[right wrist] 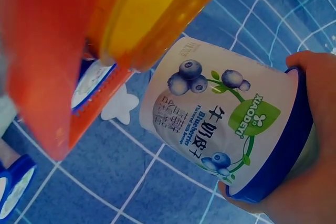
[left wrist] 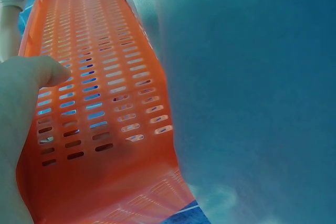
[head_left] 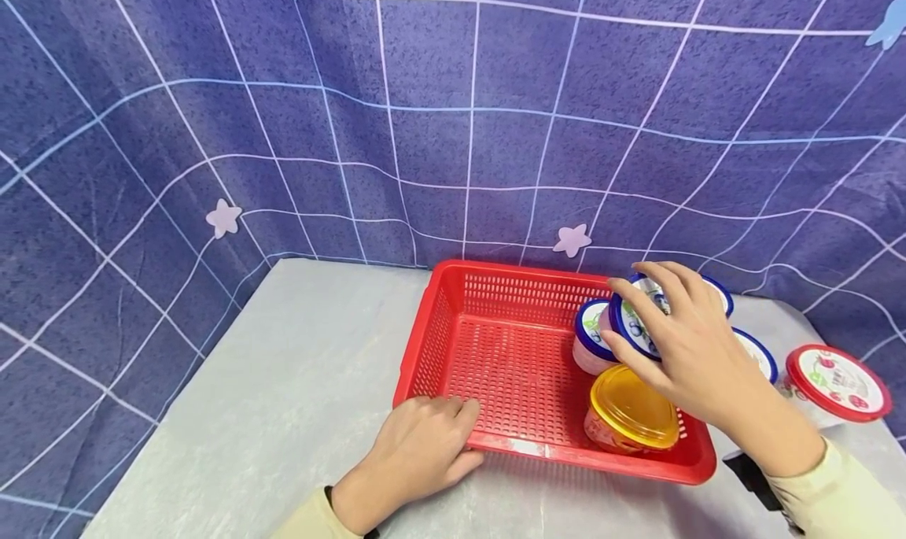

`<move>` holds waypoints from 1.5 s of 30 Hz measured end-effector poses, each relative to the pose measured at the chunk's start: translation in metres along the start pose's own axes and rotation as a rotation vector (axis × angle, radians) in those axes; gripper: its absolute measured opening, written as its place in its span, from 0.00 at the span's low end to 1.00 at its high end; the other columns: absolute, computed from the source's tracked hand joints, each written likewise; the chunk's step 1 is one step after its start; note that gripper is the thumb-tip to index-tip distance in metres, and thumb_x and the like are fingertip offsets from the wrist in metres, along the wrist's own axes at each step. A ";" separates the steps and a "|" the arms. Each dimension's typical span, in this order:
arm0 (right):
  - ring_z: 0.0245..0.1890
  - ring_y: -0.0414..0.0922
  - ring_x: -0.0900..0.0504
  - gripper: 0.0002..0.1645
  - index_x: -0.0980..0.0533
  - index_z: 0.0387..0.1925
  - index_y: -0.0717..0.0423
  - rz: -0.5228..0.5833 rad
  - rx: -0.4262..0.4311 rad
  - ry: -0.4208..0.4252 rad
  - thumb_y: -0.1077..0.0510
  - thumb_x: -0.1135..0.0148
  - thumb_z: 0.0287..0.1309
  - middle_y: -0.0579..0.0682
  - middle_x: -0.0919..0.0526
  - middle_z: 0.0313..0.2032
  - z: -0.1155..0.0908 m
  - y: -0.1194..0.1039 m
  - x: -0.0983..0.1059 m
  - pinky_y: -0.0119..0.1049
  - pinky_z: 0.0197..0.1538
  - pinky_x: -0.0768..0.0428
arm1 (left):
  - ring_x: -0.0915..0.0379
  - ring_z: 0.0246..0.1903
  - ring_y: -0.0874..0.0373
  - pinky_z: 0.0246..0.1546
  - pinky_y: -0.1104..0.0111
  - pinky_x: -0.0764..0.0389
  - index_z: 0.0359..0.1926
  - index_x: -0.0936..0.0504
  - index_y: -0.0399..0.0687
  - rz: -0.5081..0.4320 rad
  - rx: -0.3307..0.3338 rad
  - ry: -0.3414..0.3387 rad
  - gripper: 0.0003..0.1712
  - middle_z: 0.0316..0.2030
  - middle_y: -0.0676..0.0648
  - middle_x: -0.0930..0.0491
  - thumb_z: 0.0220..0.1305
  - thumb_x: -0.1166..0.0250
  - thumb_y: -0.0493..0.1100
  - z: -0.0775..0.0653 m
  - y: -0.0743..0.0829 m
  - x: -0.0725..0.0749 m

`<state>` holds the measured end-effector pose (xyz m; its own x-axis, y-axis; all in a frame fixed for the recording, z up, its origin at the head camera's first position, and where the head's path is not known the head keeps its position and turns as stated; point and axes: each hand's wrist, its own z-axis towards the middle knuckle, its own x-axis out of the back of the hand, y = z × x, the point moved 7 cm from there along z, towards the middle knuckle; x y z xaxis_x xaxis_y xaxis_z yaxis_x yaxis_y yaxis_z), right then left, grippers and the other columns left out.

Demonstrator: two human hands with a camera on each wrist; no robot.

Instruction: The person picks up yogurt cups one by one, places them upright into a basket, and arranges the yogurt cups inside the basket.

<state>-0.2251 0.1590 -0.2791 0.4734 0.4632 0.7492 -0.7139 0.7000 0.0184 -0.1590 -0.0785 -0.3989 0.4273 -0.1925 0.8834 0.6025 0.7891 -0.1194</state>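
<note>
The right hand (head_left: 690, 338) pinches a blueberry tub (right wrist: 210, 108) by its blue lid rim, thumb and fingers on opposite sides. From the head, this tub appears over the right end of the red basket (head_left: 495, 366), its height above the rim unclear; the basket's bare floor lies leftward along its long axis. Just left sits another blue-lidded tub (head_left: 591, 334); nearer the person, a yellow-lidded tub (head_left: 632, 409). The left hand (head_left: 425, 444), farther off, grips the basket's near-left rim.
</note>
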 end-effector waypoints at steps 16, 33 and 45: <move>0.60 0.66 0.33 0.37 0.25 0.58 0.56 0.019 0.100 -0.069 0.33 0.58 0.67 0.66 0.28 0.57 0.024 -0.012 -0.021 0.66 0.54 0.35 | 0.39 0.12 0.63 0.14 0.71 0.46 0.22 0.36 0.54 -0.014 -0.006 0.020 0.23 0.15 0.59 0.38 0.43 0.32 0.59 0.001 0.000 -0.001; 0.61 0.63 0.34 0.33 0.26 0.59 0.56 0.046 0.181 -0.165 0.37 0.48 0.64 0.63 0.29 0.59 0.050 -0.022 -0.041 0.64 0.55 0.35 | 0.37 0.12 0.62 0.13 0.71 0.46 0.23 0.36 0.53 0.007 -0.012 0.032 0.24 0.15 0.58 0.38 0.43 0.31 0.60 0.000 -0.003 0.004; 0.61 0.59 0.33 0.35 0.27 0.61 0.55 0.059 0.195 -0.233 0.37 0.40 0.60 0.61 0.29 0.59 0.059 -0.032 -0.063 0.62 0.54 0.31 | 0.30 0.15 0.61 0.13 0.68 0.37 0.25 0.32 0.54 0.003 -0.008 0.009 0.24 0.16 0.58 0.32 0.44 0.30 0.62 -0.002 -0.002 0.001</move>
<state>-0.2626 0.0758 -0.2877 0.3133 0.3466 0.8842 -0.8326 0.5480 0.0802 -0.1583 -0.0821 -0.3987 0.4349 -0.1952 0.8791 0.6067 0.7849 -0.1258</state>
